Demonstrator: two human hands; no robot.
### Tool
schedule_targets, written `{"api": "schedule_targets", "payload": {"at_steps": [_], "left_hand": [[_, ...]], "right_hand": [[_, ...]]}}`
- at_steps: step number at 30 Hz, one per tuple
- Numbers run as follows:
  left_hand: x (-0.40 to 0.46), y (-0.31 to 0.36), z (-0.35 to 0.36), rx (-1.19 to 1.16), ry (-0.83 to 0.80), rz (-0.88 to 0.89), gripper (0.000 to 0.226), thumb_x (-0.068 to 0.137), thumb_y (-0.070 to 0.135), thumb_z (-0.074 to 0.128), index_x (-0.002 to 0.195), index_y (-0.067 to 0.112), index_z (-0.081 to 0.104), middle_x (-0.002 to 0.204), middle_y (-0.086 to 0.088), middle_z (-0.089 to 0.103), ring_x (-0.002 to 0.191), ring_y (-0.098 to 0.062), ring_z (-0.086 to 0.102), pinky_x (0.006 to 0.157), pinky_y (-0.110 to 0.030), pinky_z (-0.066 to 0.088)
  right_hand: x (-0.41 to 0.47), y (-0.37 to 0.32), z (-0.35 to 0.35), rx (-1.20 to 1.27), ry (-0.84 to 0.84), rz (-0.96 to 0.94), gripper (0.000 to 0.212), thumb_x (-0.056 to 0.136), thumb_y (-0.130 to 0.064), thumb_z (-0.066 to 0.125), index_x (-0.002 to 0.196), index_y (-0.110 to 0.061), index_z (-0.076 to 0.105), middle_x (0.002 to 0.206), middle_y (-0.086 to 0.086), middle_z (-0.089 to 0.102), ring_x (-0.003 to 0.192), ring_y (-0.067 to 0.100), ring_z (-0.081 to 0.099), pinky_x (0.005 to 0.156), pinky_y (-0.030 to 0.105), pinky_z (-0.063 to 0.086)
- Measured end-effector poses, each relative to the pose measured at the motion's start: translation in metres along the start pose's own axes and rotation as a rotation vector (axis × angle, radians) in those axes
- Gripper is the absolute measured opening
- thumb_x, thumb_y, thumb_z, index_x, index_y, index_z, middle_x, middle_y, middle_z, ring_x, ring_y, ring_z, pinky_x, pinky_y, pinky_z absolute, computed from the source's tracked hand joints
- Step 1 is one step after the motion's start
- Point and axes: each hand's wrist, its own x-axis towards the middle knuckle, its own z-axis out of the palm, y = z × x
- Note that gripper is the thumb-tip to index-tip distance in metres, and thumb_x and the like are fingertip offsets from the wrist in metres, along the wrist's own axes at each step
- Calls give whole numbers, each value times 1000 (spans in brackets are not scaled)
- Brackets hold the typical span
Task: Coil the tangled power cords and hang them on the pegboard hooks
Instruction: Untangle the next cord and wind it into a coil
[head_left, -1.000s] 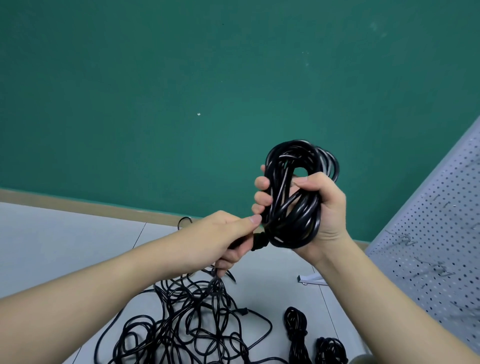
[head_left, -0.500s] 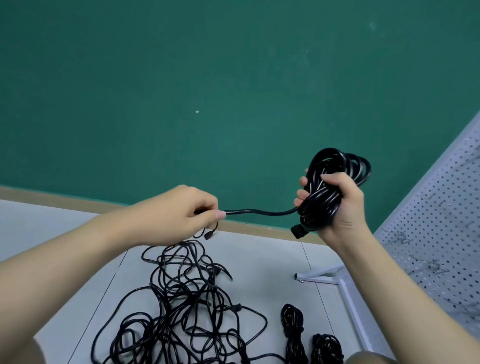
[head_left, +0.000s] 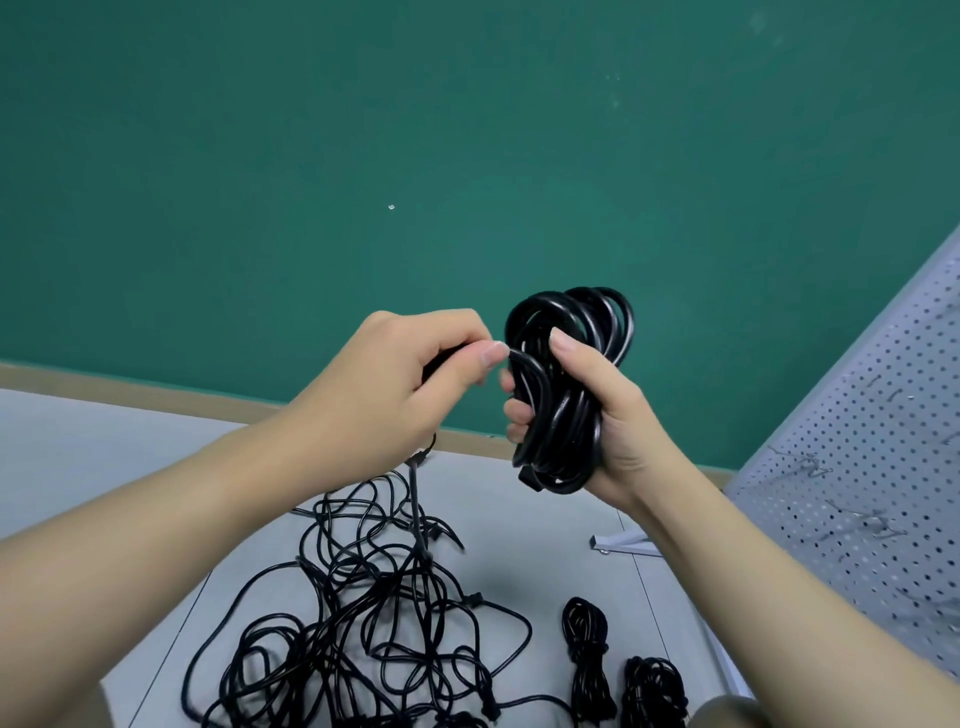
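Coiled cord (head_left: 563, 395) held mid-air, right hand (head_left: 608, 415) wrapped round its loops; left hand (head_left: 410, 384) pinches the free end (head_left: 519, 357) beside it. Springy, slick, light; best gripped across the bundle's middle. Tangle (head_left: 363, 623) below.

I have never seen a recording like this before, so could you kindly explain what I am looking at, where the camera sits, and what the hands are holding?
There is no machine here: a person wears one wide-angle camera on the head, looking forward and down at their own two bare arms. The right hand grips a black coiled cord, its loops bunched in the fist. The left hand pinches the free end of that cord right beside the coil. Below, on the pale floor, lies a tangled pile of cords, and to its right two small bundles already coiled. At the far right stands a white pegboard with metal hooks, none carrying a cord where visible. Behind everything is a green wall.
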Motion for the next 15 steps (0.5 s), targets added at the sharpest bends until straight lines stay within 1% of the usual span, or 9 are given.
{"api": "schedule_targets", "payload": {"at_steps": [2,4,6,8,10,11,13,15], "left_hand": [[1,-2,1,-3,19,-26,28,103,34,53,76,30,61,55,-7,42,47,-10,32,47,-18,25],[1,-3,1,-18,29,-48,28,102,36,55,77,29,64,54,-3,44,47,-9,33,47,-20,26],[1,-4,2,-45,33,-69,28,100,39,56,78,26,67,53,5,46,48,-8,36,48,-24,30],[0,-5,1,-75,42,-90,28,99,41,60,76,26,68,52,5,51,48,-7,38,48,-24,32],[-1,-4,0,-100,55,-102,30,97,41,67,71,26,69,51,-1,56,46,-7,41,48,-20,33],[-2,-3,-1,-104,60,-107,29,95,40,69,70,27,70,50,-2,57,45,-7,42,48,-19,33],[-2,-1,-1,-88,68,-116,28,92,39,71,67,27,71,49,-1,58,45,-7,45,48,-17,34],[-2,-2,0,-70,75,-141,29,89,42,74,65,24,72,48,4,57,46,-8,46,49,-18,34]], "right_hand": [[2,3,4,21,-62,13,82,54,-61,94,111,-10,66,95,10,64,70,18,57,68,30,48],[3,5,9,22,-135,21,81,56,-58,95,113,-9,67,95,11,61,71,19,54,69,31,47],[1,6,12,7,-198,47,71,56,-51,97,109,-11,70,97,11,59,74,20,53,71,34,48],[-1,6,16,-10,-229,88,64,56,-39,97,106,-12,69,97,11,58,74,20,51,72,36,46],[-2,6,19,-18,-229,126,55,61,-24,88,107,-8,62,94,12,56,74,21,46,73,38,38],[-2,6,21,-9,-229,149,50,64,-21,80,107,-7,59,93,13,55,74,21,45,72,39,37],[-3,7,24,34,-245,203,49,65,-21,71,109,-5,57,92,14,55,72,21,46,71,37,39],[-3,8,24,82,-276,248,53,62,-19,68,111,-3,55,90,13,56,71,20,46,69,35,43]]}}
